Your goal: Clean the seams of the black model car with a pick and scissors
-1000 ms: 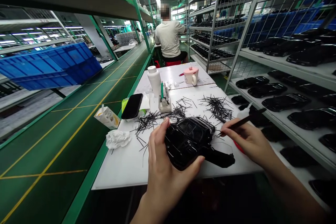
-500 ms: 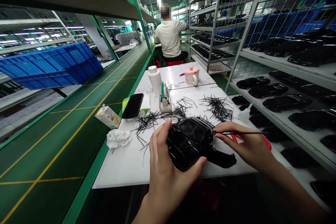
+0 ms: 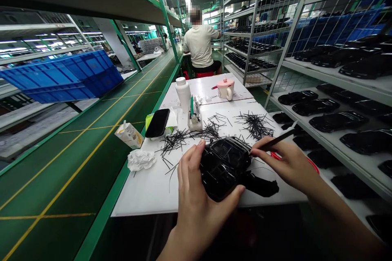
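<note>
A glossy black model car (image 3: 222, 167) with an opened part (image 3: 260, 184) sticking out at the lower right is gripped by my left hand (image 3: 199, 195), fingers along its left side and thumb at the near edge. My right hand (image 3: 283, 159) pinches a thin dark tool (image 3: 277, 139), whose tip is at the car's right edge. The tip's exact contact is hidden by the fingers. Behind the car, thin black strips lie in two loose piles, one at the left (image 3: 176, 140) and one at the right (image 3: 256, 124). Something with red handles (image 3: 312, 165) lies partly under my right hand.
On the white table (image 3: 147, 195) are a phone (image 3: 157, 123), crumpled tissue (image 3: 141, 160), a white bottle (image 3: 183, 94) and a lidded cup (image 3: 226, 89). A drink carton (image 3: 129, 134) stands at the left edge, beside the green conveyor (image 3: 76, 163). Racks of black cars (image 3: 338, 120) line the right. A person (image 3: 199, 45) sits ahead.
The tool in my right hand has swung from nearly level to tilted, its rear end now higher. The whole view has shifted slightly. My left hand keeps its hold on the car.
</note>
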Available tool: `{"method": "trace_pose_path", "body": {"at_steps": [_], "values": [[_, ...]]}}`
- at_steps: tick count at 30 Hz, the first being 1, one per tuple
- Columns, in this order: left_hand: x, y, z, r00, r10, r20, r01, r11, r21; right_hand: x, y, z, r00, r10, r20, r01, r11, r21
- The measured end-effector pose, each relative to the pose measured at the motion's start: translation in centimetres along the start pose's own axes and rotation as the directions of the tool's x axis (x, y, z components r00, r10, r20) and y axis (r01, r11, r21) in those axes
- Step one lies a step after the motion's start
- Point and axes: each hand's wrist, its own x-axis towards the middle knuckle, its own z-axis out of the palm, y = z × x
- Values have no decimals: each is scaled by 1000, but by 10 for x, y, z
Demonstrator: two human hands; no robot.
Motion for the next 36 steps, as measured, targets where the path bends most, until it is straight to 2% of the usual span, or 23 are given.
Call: {"method": "trace_pose_path", "body": {"at_steps": [3,7,13,17,21,25,28,31,35,36], "values": [[0,-1,-1,1000,10,-2,-10,1000,4,3,3,-2,994,104,41,-107,989,106],[-1,-2,0,1000,0,-8,0,1000,3,1,6,0,989,126,81,-140,970,197],[-8,-9,-4,998,-64,-9,64,998,-22,-12,3,8,990,139,-5,-130,936,328],[-28,-37,-12,994,-96,47,97,995,-26,-24,-2,26,989,132,-69,-84,879,470],[-55,-71,-12,965,-215,151,207,976,63,-38,-8,48,990,118,-82,-51,823,566],[-67,-86,-6,948,-251,194,238,967,89,-47,-15,58,993,97,-74,-38,822,568],[-60,-85,-6,933,-240,267,205,967,152,-50,-18,58,992,97,-79,-37,832,553],[-44,-78,-11,907,-175,383,116,978,173,-53,-18,57,993,99,-70,-45,836,548],[-16,-58,-7,918,-4,396,-9,1000,29,-53,-17,58,994,82,-67,-32,833,552],[-9,-53,-3,907,57,418,-46,998,-36,-53,-17,58,995,78,-68,-27,833,553]]}}
